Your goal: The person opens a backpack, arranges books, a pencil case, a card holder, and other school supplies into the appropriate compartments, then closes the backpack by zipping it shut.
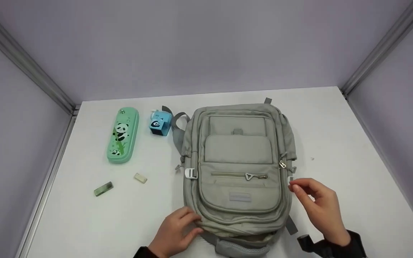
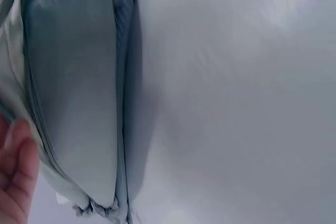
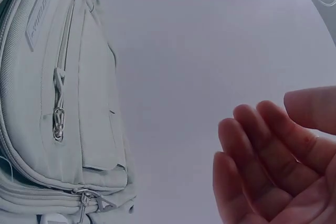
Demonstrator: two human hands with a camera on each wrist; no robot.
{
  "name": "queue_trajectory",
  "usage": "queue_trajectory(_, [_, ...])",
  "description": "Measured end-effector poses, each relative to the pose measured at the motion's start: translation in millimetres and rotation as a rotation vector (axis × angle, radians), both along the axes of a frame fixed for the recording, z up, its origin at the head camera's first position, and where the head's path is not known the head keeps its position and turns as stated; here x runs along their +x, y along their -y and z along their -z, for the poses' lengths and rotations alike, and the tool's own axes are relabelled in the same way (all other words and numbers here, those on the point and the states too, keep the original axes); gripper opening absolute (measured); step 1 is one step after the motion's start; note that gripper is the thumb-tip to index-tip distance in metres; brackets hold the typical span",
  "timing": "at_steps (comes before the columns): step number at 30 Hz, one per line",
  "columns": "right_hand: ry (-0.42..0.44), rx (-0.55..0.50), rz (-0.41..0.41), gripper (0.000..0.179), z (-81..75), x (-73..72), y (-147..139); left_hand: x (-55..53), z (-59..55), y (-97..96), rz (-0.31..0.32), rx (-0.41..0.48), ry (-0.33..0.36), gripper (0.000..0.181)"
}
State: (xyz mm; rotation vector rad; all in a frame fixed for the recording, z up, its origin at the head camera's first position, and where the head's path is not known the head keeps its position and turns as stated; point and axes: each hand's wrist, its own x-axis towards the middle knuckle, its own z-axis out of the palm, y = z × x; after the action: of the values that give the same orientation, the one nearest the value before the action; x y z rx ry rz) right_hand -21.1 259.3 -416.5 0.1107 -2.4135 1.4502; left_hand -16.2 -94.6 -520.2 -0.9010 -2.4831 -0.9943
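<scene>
A grey-green backpack (image 1: 240, 150) lies on its back on the white table, front pockets up and its top handle toward me. My left hand (image 1: 177, 231) holds the edge near the backpack's lower left corner, thumb and fingers on the fabric. In the left wrist view, only part of that left hand (image 2: 18, 171) shows beside the bag's side. My right hand (image 1: 319, 204) is at the backpack's right side, near a white buckle. In the right wrist view, the right hand (image 3: 278, 166) has loosely bent fingers and nothing in them. A metal zipper pull (image 1: 282, 164) hangs just above it.
Left of the backpack lie a green panda pencil case (image 1: 123, 136), a blue panda pencil sharpener (image 1: 160, 123), a small green block (image 1: 103, 189) and a pale eraser-like piece (image 1: 140, 178). Grey walls (image 1: 206, 46) enclose the table (image 1: 339, 143) at the back and sides.
</scene>
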Motion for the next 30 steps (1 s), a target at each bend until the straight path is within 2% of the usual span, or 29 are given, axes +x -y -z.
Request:
queue_trajectory(2, [0.01,0.01,0.006,0.016,1.5,-2.4,3,-14.6,-0.4,4.6,-0.059,0.038,-0.016,0.017])
queue_trajectory(4, [0.024,0.013,0.002,0.015,2.7,-4.1,7,-35.3,-1.6,8.2,-0.173,0.052,-0.047,0.014])
queue_trajectory(6, [0.041,0.011,-0.005,0.015,3.0,-5.2,10,-59.0,-2.9,11.0,-0.312,0.026,-0.058,0.011])
queue_trajectory(8, [0.05,0.012,-0.014,0.014,2.7,-6.4,13,-82.1,-2.7,12.8,-0.418,-0.036,-0.022,0.008])
queue_trajectory(10, [0.046,0.018,-0.031,0.014,2.2,-7.4,16,-101.6,0.0,14.4,-0.462,-0.111,0.053,0.009])
queue_trajectory(13, [0.023,0.037,-0.06,0.015,2.2,-9.3,20,-120.8,5.2,15.6,-0.448,-0.212,0.181,0.013])
queue_trajectory(15, [0.011,0.052,-0.079,0.016,3.5,-10.4,23,-127.0,9.0,15.8,-0.419,-0.265,0.238,0.015])
queue_trajectory(17, [0.022,0.061,-0.094,0.016,6.3,-11.5,25,-129.2,12.8,15.1,-0.399,-0.296,0.266,0.014])
queue_trajectory(20, [0.075,0.103,-0.157,0.013,15.6,-11.2,29,-128.0,17.3,12.8,-0.398,-0.321,0.258,0.01])
queue_trajectory(24, [0.204,0.227,-0.313,0.014,37.8,-2.9,28,-123.0,20.6,11.0,-0.408,-0.306,0.23,0.005])
queue_trajectory(25, [0.207,0.278,-0.352,0.016,43.9,0.2,27,-121.7,21.0,11.4,-0.404,-0.294,0.224,0.005])
queue_trajectory(27, [0.172,0.378,-0.405,0.022,55.0,6.5,25,-119.6,21.9,13.4,-0.389,-0.268,0.22,0.009])
queue_trajectory(30, [0.032,0.523,-0.445,0.036,66.2,15.1,23,-115.8,20.7,17.5,-0.371,-0.226,0.217,0.016])
